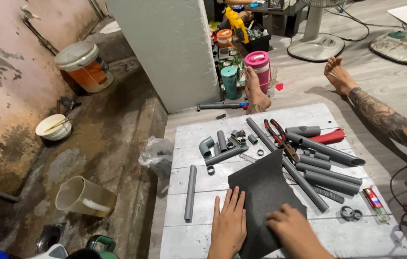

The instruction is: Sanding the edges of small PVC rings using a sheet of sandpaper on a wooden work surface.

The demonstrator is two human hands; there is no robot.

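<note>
Standing against the stained wall, an orange bucket (86,67) with a blue label | pink-lidded jar (259,67) beyond the white board (198,240) | dark abrasive sheet (263,196) lying mid-board among grey pipes (330,152) | left hand (229,225) flat, fingers spread, on the sheet's near-left edge | right hand (292,232) curled, pressing its near-right part | small striped lighter (375,204) far right

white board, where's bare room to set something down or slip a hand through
Free patches on the white board: the left strip around the lone grey pipe, and the near right corner below the rings. Both hands, left and right, press the dark sheet. Crowded: pipes, fittings and pliers across the middle and right.
</note>
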